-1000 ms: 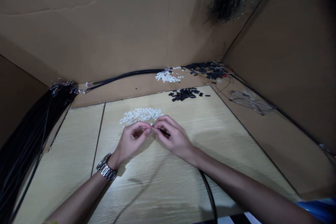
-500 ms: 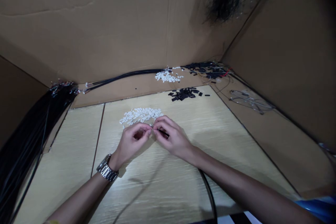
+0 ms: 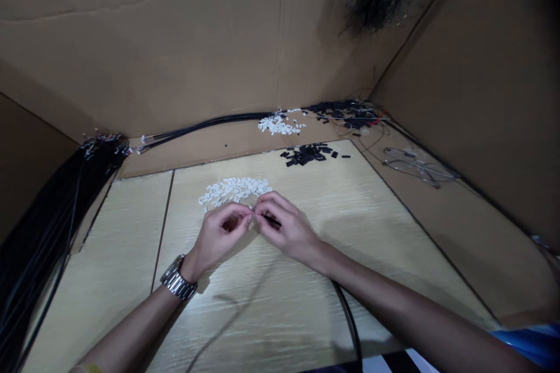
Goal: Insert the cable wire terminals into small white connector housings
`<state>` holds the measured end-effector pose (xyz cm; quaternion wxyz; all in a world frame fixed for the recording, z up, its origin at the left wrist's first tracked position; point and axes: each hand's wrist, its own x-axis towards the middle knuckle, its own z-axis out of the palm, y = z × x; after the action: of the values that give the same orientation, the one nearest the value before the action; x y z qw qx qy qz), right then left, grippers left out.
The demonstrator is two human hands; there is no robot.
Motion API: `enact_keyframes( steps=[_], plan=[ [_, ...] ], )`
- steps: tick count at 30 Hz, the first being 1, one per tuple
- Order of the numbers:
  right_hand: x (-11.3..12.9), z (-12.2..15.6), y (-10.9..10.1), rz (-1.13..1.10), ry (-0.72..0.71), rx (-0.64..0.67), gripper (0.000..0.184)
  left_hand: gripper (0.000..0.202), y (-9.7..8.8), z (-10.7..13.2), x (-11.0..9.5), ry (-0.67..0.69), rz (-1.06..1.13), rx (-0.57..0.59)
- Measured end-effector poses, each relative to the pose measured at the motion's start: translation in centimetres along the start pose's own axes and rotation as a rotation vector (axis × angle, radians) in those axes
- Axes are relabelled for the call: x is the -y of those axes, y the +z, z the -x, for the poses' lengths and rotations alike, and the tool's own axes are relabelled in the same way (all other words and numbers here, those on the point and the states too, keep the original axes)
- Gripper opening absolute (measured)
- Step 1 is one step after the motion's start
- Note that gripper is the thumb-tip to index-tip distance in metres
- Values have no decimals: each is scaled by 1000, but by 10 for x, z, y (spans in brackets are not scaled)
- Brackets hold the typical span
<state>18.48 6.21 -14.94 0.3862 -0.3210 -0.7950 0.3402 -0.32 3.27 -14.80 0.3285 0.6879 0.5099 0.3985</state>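
Observation:
My right hand (image 3: pixel 289 229) pinches a black cable (image 3: pixel 272 220) close to its end, and thin wire ends show at the fingertips. Fingertip to fingertip with it, my left hand (image 3: pixel 223 233) is closed in a pinch at those wire ends; what exactly lies between its thumb and finger is too small to make out. Just beyond both hands, a spread of small white connector pieces (image 3: pixel 236 189) lies on the wooden board (image 3: pixel 280 309). The cable's lower length (image 3: pixel 350 320) runs from under my right forearm to the front edge.
Small black pieces (image 3: pixel 308 154) lie at the board's far edge, with more white bits (image 3: pixel 280 125) behind. A thick bundle of black cables (image 3: pixel 39 233) fills the left side. Cardboard walls (image 3: pixel 175 41) enclose the back and right. Loose wires (image 3: pixel 415 166) lie at right.
Both hands keep the same pinch at almost the same spot. Only a slight shift of the view shows.

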Motion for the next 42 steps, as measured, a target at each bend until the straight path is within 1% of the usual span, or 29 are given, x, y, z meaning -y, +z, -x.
enact_keyframes(
  steps=[8,14,16,19,22,26,30,32,37,40,42],
  plan=[
    [1,-1,1,-37,13,-5,11,10,0,-1,0,-12,13,6],
    [1,-2,0,-125,82,-12,8,7,0,0,-1,-22,17,7],
    [-1,-3,-1,-182,126,5,9,7,-1,0,-2,22,-15,-6],
    [-5,-6,-2,-291,192,60,13,9,-2,-1,-3,157,-84,-9],
    [-8,-7,-4,-434,275,144,14,14,-3,0,-1,292,-127,-1],
    [-9,-6,-8,-636,416,285,17,18,-7,2,3,423,-211,-3],
    [-4,-6,-11,-791,516,367,15,22,-13,3,8,558,-315,-6],
    [-1,-6,-11,-853,548,379,16,22,-16,4,9,600,-356,-27],
    [2,-6,-9,-946,604,361,16,20,-17,4,9,711,-398,-84],
    [2,-6,-9,-963,629,352,14,19,-17,3,11,731,-406,-80],
    [3,-6,-9,-961,635,338,14,19,-17,2,12,720,-401,-81]
  ],
)
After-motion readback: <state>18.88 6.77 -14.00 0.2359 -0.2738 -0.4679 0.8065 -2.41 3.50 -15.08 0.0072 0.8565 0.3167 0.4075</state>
